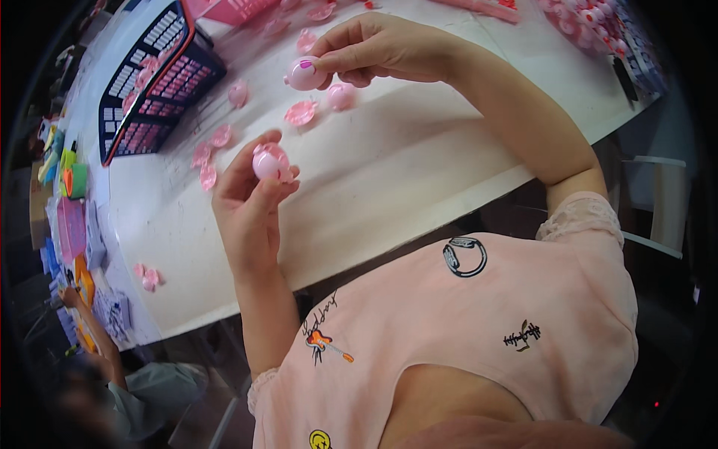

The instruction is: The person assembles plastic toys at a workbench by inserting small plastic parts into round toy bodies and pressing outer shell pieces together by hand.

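Note:
My left hand is closed round a small pink plastic shell, rounded and glossy, held between thumb and fingers just above the table. Farther off and to the right, my right hand pinches a pale pink plastic ball with a magenta mark and a small knob on its side. Under and beside that ball are a scalloped pink half shell and a rounder pink piece. Another pink piece lies between my hands and the basket.
A dark blue basket with pink parts stands at the far left. Loose pink shells are scattered left of my left hand. Bagged pink pieces sit at the far right. Another person's arm reaches over a neighbouring table at the left.

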Demonstrator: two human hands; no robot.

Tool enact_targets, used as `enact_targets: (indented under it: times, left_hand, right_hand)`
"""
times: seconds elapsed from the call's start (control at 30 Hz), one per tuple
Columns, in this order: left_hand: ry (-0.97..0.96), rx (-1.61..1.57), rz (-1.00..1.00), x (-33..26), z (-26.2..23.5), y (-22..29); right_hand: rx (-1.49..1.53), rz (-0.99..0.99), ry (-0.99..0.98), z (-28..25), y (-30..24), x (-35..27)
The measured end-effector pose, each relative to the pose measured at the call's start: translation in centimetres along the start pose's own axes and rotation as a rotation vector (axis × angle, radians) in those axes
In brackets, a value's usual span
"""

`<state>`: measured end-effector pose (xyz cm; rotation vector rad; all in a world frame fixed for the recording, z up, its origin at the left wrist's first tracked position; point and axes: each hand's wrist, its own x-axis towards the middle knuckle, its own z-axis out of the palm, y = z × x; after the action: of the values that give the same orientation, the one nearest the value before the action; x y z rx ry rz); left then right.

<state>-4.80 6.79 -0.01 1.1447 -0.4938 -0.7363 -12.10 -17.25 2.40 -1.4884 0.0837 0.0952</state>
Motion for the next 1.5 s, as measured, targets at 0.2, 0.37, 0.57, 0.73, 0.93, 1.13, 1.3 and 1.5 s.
enact_targets:
  times: [0.2, 0.37, 0.57, 0.73, 0.93, 1.13, 1.3, 1.5]
  left_hand:
    - [-0.118, -0.18, -0.054, 0.3, -0.6, -0.1]
    - [-0.138, -0.275, -0.069, 0.1, -1.1, -0.5]
    - [-0.097, -0.261, -0.125, 0.3, -1.2, -0.7]
    - [-0.124, -0.286, -0.084, 0.3, -0.9, -0.6]
    - [-0.088, -0.206, 0.027, 0.3, -0.6, -0.9]
    - [-0.059, -0.089, 0.105, 0.1, 0.1, -1.0]
    - [-0.027, -0.03, 0.148, 0.2, 0.5, -1.3]
    - [-0.026, 0.006, 0.15, 0.0, 0.5, -1.1]
  right_hand:
    - [0.074, 0.016, -0.03, 3.5, 0.7, -0.7]
    - [0.03, 0.081, -0.036, 4.7, 1.0, -1.1]
    - [-0.225, -0.111, 0.061, 5.5, 1.7, -1.3]
    - [-0.248, -0.334, 0.062, 5.3, 2.4, -0.9]
    - [0.102, -0.083, 0.068, 5.8, 1.0, -1.6]
    - [0.1, -0.052, 0.028, 6.8, 1.4, -1.9]
    - [-0.134, -0.32, 0.184, 7.0, 2.1, -2.0]
    - [-0.171, -0.507, 0.171, 6.7, 2.6, -1.4]
